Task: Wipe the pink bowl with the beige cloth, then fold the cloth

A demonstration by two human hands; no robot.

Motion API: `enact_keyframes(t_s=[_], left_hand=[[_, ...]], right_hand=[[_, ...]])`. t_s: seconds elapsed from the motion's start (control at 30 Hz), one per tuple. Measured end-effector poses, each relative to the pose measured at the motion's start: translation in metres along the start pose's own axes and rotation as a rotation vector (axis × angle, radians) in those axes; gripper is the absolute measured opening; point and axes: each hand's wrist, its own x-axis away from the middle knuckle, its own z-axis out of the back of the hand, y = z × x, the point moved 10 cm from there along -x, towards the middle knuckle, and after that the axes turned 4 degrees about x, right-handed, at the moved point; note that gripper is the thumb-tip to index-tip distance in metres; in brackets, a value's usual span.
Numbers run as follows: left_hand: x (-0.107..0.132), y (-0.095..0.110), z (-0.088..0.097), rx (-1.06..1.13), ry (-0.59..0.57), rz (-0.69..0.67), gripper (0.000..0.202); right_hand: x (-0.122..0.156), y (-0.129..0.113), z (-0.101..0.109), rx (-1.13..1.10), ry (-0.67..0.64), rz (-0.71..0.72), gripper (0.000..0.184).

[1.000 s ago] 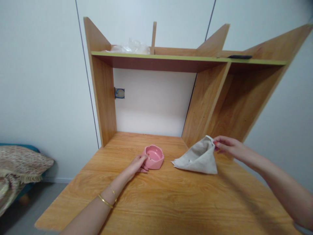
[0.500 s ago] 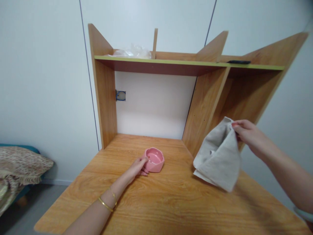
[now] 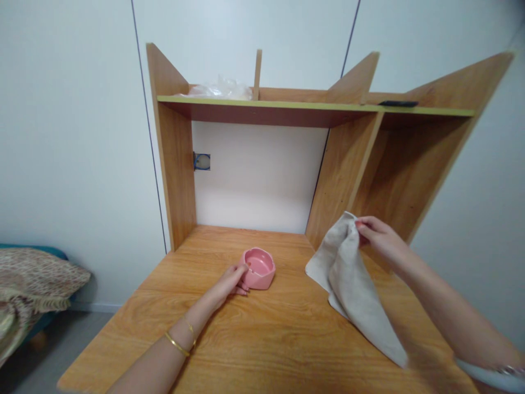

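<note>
A pink ashtray (image 3: 262, 273) with notched, faceted sides stands upright on the wooden desk (image 3: 254, 339). My left hand (image 3: 234, 280) is closed on its left rim, thumb over the edge and fingers against the outer wall. Up to the right, my right hand (image 3: 377, 234) pinches a light grey cloth (image 3: 348, 273) by its upper edge. The cloth hangs in folds above the desk's right part, its long lower corner trailing toward the front right. Whether that corner touches the wood I cannot tell.
A wooden shelf unit (image 3: 266, 105) rises at the back of the desk. On it lie a clear plastic bag (image 3: 221, 88) and a flat dark object (image 3: 397, 103). An uncovered wall box (image 3: 202, 161) shows wires. At far left, a fringed blanket (image 3: 36, 273) covers blue furniture.
My right hand has moved left and slightly down with the cloth, which now hangs more opened out. The left hand and the ashtray have stayed in place.
</note>
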Motion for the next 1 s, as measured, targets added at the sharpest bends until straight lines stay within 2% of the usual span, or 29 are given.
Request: enact_keyframes(t_s=[0.1, 0.3, 0.43, 0.53, 0.7, 0.77, 0.83, 0.93, 1.0], left_hand=[[0.000, -0.001, 0.000, -0.001, -0.002, 0.009, 0.033], [-0.002, 0.000, 0.002, -0.005, 0.018, 0.009, 0.033], [-0.002, 0.002, 0.003, -0.005, 0.021, -0.014, 0.035], [-0.003, 0.003, 0.005, -0.013, 0.051, -0.041, 0.036], [-0.008, 0.007, 0.011, -0.064, 0.106, -0.108, 0.031], [-0.011, 0.008, 0.013, -0.085, 0.124, -0.127, 0.029], [-0.013, 0.012, 0.015, -0.111, 0.142, -0.181, 0.030], [-0.014, 0.023, 0.017, -0.117, 0.159, -0.347, 0.035], [-0.013, 0.027, 0.016, -0.107, 0.150, -0.432, 0.039]], right_hand=[[0.010, 0.002, -0.032, -0.157, -0.099, -0.096, 0.007], [0.019, -0.013, -0.098, -0.146, -0.155, -0.078, 0.009], [0.031, -0.039, -0.143, -0.092, -0.205, 0.037, 0.011], [0.050, -0.059, -0.177, -0.010, -0.308, 0.149, 0.015], [0.079, -0.066, -0.220, 0.120, -0.493, 0.174, 0.023], [0.086, -0.069, -0.227, 0.178, -0.531, 0.218, 0.025], [0.089, -0.072, -0.222, 0.252, -0.492, 0.266, 0.024], [0.085, -0.071, -0.193, 0.454, -0.290, 0.258, 0.018], [0.083, -0.065, -0.175, 0.617, -0.197, 0.194, 0.024]])
